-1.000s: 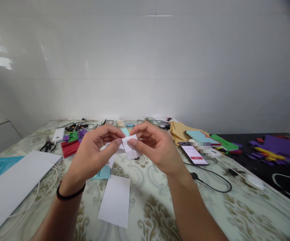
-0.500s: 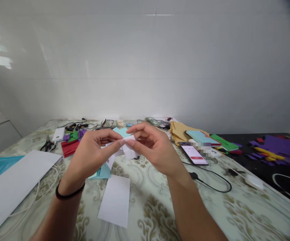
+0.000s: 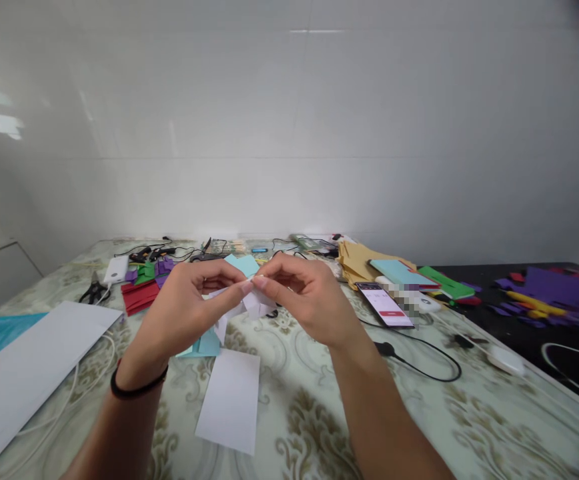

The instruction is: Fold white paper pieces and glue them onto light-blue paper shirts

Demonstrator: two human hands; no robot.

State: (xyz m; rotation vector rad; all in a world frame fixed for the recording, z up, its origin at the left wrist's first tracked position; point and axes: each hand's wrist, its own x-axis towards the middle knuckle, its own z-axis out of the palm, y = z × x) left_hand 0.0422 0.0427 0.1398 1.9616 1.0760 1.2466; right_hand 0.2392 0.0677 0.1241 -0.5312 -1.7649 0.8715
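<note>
Above the table, my left hand [image 3: 194,303] and my right hand [image 3: 304,297] meet thumb to thumb. Between their fingertips they pinch a folded piece of white paper [image 3: 255,307]. Its creased parts hang below the thumbs, and the fingers hide some of it. Beneath and behind my hands lies light blue paper [image 3: 205,343], partly covered. A flat white paper rectangle [image 3: 230,400] rests on the table closer to me.
At the left are a large white sheet [image 3: 44,373], a blue packet [image 3: 2,337], scissors [image 3: 93,291] and red paper pieces [image 3: 139,295]. To the right lie a phone [image 3: 385,307], a black cable [image 3: 427,343], tan envelopes [image 3: 362,260] and purple paper [image 3: 564,293].
The white paper's upper part has folded down between my fingertips, so less of it shows above the thumbs. The fingers of my right hand have lowered and drawn in on it.
</note>
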